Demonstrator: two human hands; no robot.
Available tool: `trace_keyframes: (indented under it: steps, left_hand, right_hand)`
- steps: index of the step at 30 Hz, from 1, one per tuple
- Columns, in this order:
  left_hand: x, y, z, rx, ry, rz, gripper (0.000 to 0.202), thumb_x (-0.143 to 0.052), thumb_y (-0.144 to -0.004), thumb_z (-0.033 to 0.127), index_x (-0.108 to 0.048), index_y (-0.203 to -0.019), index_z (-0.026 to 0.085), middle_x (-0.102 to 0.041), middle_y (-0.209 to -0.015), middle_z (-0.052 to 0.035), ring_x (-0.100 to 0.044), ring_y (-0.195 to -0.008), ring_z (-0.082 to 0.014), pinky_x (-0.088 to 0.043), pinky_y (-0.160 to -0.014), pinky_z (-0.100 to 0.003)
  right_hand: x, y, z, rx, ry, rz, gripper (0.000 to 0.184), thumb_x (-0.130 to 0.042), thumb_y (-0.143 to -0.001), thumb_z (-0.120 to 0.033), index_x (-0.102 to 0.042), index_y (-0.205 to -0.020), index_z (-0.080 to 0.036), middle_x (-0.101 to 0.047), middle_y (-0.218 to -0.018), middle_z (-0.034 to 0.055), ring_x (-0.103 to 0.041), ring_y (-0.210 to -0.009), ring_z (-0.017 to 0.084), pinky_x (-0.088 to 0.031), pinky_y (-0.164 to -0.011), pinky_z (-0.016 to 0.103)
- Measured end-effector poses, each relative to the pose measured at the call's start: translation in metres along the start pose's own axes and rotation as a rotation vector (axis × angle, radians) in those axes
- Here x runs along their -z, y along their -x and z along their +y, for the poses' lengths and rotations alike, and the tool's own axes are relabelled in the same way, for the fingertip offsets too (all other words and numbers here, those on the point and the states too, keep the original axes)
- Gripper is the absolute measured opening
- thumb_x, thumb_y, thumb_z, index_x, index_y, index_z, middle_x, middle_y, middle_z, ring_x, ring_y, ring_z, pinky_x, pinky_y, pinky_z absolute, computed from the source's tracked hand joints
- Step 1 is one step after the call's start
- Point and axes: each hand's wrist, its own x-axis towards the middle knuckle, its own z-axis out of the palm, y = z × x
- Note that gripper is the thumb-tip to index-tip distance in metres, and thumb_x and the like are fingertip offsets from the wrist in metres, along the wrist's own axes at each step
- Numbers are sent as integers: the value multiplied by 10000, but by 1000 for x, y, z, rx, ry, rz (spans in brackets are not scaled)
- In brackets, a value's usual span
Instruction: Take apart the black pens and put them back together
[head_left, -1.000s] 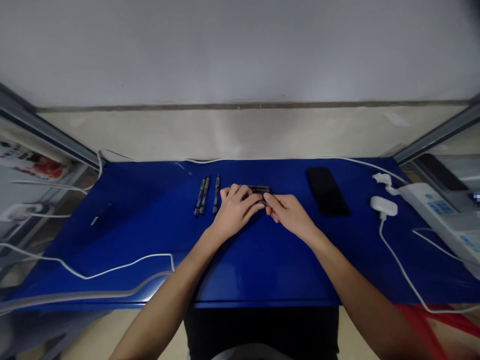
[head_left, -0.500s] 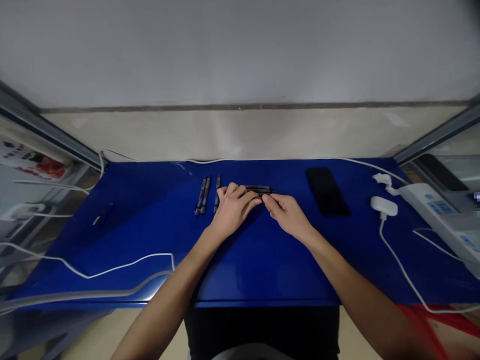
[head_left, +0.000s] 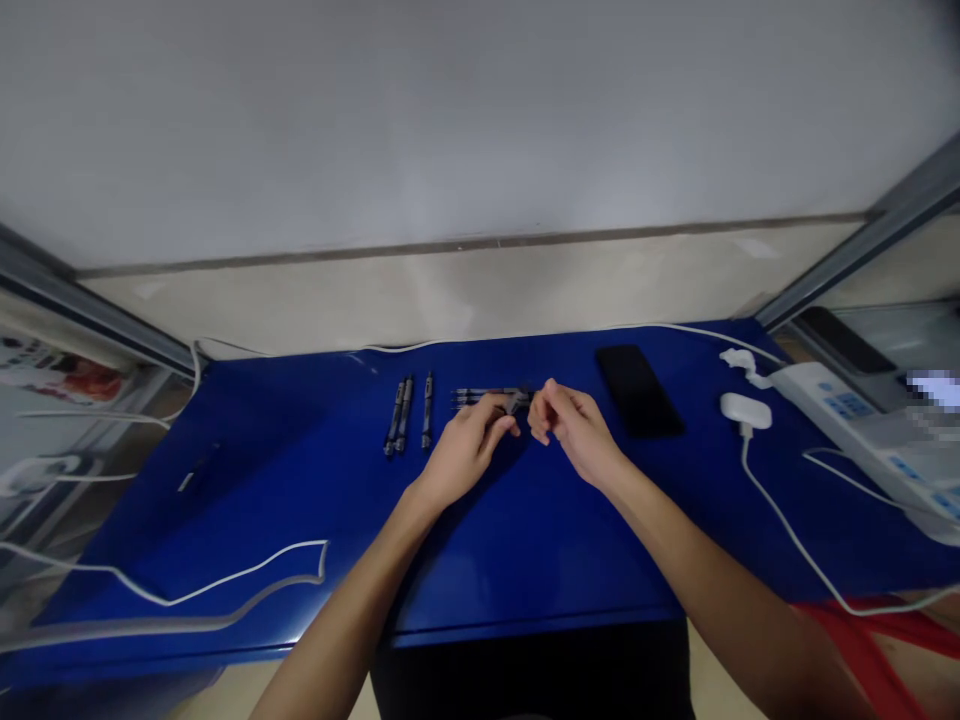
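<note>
Just left of the black phone (head_left: 637, 390) on the blue table (head_left: 300, 500), our left hand (head_left: 465, 450) pinches a dark pen (head_left: 516, 402). Our right hand (head_left: 574, 428), nearer the phone, curls its fingertips at the pen's end; whether they grip it we cannot tell.

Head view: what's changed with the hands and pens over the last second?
Both hands have risen slightly. The left hand now pinches a dark pen at its fingertips; the right hand has parted from it, fingers curled, its grip unclear. The three pens at left, the phone and the white charger lie as before.
</note>
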Motion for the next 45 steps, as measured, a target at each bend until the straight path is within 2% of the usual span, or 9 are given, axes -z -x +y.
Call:
trace_keyframes:
  steps: [5, 9, 13, 19, 22, 26, 30, 35, 45]
  left_hand:
    - [-3, -1, 1, 106, 440, 255, 214, -495, -1005, 391, -471, -1112, 207, -712, -1020, -77, -681, -953, -190, -482, -906, -338]
    - [-1, -5, -8, 101, 536, 388, 236, -647, -917, 401, -604, -1018, 193, -695, -1015, -69, -653, -952, -182, -495, -866, -304]
    - [1, -7, -13, 192, 625, 447, 264, -666, -895, 436, -721, -940, 182, -697, -874, -42, -605, -734, -132, -490, -740, -271]
    - [-5, -5, -5, 320, 744, 228, 303, -749, -826, 401, -762, -1004, 156, -737, -828, -67, -644, -754, -163, -496, -755, -294]
    - [-15, -3, 3, 365, 778, 47, 298, -719, -852, 417, -754, -920, 129, -744, -789, -80, -637, -702, -155, -491, -741, -289]
    - [-31, 1, 10, 362, 832, -159, 395, -599, -934, 479, -717, -996, 106, -734, -756, -93, -614, -669, -148, -468, -709, -278]
    - [-40, 3, 12, 364, 874, -201, 450, -552, -943, 543, -676, -959, 111, -706, -736, -82, -586, -640, -144, -446, -684, -277]
    - [-43, 4, 9, 382, 1054, -272, 487, -594, -899, 590, -683, -879, 111, -625, -662, -47, -537, -629, -138, -409, -705, -290]
    - [-38, 3, 4, 385, 1260, -350, 412, -638, -896, 520, -682, -869, 111, -442, -540, 29, -460, -569, -126, -360, -662, -294]
  right_hand:
    - [-8, 2, 3, 115, 267, -14, 267, -631, -909, -438, -610, -1075, -230, -631, -1048, 59, -605, -896, 163, -466, -714, 286]
    - [-8, 0, 7, -39, 98, -171, 296, -585, -926, -444, -624, -1097, -205, -646, -814, 16, -604, -666, 140, -485, -643, 302]
    - [4, -6, 4, -23, 0, -9, 221, -658, -884, -393, -703, -944, -185, -588, -665, -20, -539, -597, 119, -450, -627, 293]
    - [21, -12, -4, -2, -154, 166, 206, -699, -848, -406, -693, -889, -204, -501, -588, -36, -501, -581, 136, -441, -627, 318]
    - [20, -13, -5, -9, -157, 194, 320, -607, -894, -519, -671, -834, -211, -486, -623, -16, -486, -594, 145, -444, -618, 316]
    - [11, -11, -5, -106, -231, 142, 513, -423, -907, -696, -545, -738, -227, -525, -752, 31, -526, -675, 175, -480, -659, 333]
    - [5, -7, -6, -200, -309, 35, 603, -259, -856, -825, -351, -684, -254, -416, -637, 4, -477, -598, 194, -451, -555, 336]
    - [6, -2, -11, -187, -341, -25, 573, -239, -894, -775, -285, -638, -264, -180, -491, -62, -198, -434, 152, -310, -437, 301]
    - [5, 3, -12, -134, -429, -42, 570, -207, -921, -702, -218, -568, -255, -188, -517, -36, -216, -466, 160, -315, -467, 326]
